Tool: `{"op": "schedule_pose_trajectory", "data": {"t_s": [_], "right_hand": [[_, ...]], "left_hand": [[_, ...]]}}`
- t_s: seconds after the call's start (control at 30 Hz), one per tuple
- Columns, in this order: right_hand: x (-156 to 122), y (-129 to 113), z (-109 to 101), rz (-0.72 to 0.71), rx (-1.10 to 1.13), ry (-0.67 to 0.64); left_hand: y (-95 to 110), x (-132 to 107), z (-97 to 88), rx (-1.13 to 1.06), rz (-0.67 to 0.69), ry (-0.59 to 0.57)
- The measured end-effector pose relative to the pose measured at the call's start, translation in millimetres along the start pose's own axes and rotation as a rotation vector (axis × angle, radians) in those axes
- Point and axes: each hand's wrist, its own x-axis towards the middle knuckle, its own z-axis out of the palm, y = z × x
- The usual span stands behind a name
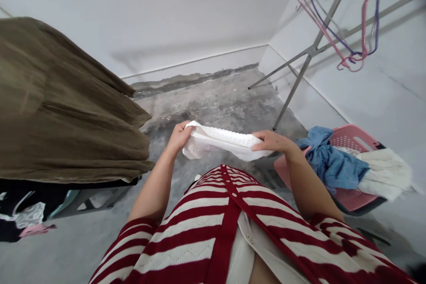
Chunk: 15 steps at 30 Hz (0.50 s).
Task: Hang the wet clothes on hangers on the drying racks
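A white garment with a ribbed, scalloped edge [226, 140] is stretched sideways in front of my body. At its left end, my left hand [181, 135] pinches a corner between thumb and fingers. The opposite end is gripped by my right hand [271, 141], thumb on top. Between the hands the upper edge sags a little, and the rest hangs in loose folds below. What kind of garment it is I cannot make out.
An olive-brown garment [73, 106] hangs at left, above a basin [66, 202] with clothes. On the right, a pink basket [354, 133] holds blue [336, 159] and cream [386, 173] clothes. Pink and purple hangers [364, 22] hang on a metal rack [311, 51] against the wall.
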Motion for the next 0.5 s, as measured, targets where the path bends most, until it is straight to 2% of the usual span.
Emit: {"op": "schedule_pose_trajectory", "data": {"t_s": [0.1,0.23,0.3,0.4,0.5], "right_hand": [[3,19,7,0.052,0.036,0.03],[5,24,14,-0.07,0.175,0.151],[8,24,18,-0.1,0.243,0.16],[16,26,23,-0.057,0.336,0.114],[20,29,28,0.024,0.265,0.143]], "left_hand": [[13,7,3.6,0.016,0.022,0.013],[22,12,2.5,0.137,0.095,-0.002],[25,12,-0.9,0.219,0.13,0.027],[27,9,-6.1,0.268,0.141,0.066],[27,5,-8.8,0.264,0.144,0.095]]}}
